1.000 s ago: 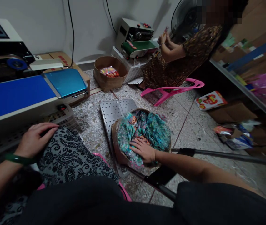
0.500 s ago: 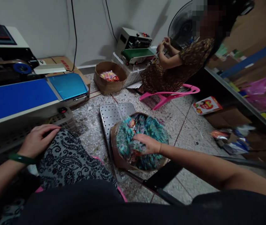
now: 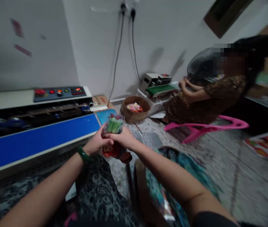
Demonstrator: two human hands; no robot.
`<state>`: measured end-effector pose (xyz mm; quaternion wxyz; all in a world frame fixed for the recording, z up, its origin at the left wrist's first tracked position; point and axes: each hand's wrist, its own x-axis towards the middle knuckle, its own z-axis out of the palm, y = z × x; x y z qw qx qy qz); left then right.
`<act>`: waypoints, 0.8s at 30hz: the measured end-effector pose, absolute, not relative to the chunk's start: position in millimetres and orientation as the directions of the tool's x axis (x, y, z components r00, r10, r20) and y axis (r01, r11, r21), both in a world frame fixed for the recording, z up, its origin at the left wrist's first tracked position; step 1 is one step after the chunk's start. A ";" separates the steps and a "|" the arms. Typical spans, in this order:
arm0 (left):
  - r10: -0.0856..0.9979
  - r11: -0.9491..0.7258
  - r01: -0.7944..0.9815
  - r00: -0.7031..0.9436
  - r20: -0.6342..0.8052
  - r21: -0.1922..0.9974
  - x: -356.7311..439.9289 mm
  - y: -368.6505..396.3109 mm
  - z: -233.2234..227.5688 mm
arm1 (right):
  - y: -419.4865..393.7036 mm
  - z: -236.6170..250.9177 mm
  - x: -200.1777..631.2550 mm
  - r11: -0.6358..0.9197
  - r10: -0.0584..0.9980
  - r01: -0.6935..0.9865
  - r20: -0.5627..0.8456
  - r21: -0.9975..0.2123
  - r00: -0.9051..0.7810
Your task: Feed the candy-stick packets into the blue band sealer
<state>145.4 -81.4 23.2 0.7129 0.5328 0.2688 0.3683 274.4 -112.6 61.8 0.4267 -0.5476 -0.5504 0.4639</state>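
Observation:
Above my lap, my left hand and my right hand come together around a bundle of clear plastic packets. Green strips show at its top; red and brown cartoon figures stick out below my fingers. What exactly the packets contain is too blurred to tell. My left wrist wears a green bangle. Under my right forearm stands a round box full of shiny teal packets, on a perforated metal platform.
To my left runs a sealing machine with a blue belt. Ahead are an open carton of colourful packets and a smaller machine with a green belt. A co-worker sits on a pink stool; a printed box lies at right.
My right hand has left the box of teal packets. My left hand has lifted off my lap, and both now hold the packet bundle. The view has swung left and up.

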 end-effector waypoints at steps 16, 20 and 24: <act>0.947 0.314 -0.408 0.203 -0.250 0.857 12.2 -3.9 0.8 | -11.9 25.9 150.9 -0.014 0.973 -0.061 0.000 -0.998 -0.230; 0.958 0.285 -0.472 0.101 -0.270 0.834 -7.1 1.0 4.1 | -9.4 16.7 152.5 -0.064 0.979 -0.061 -0.051 -0.996 -0.195; 0.957 0.287 -0.493 0.107 -0.270 0.821 -15.4 1.5 9.8 | -4.0 10.7 150.9 -0.204 0.961 -0.140 -0.171 -0.969 -0.217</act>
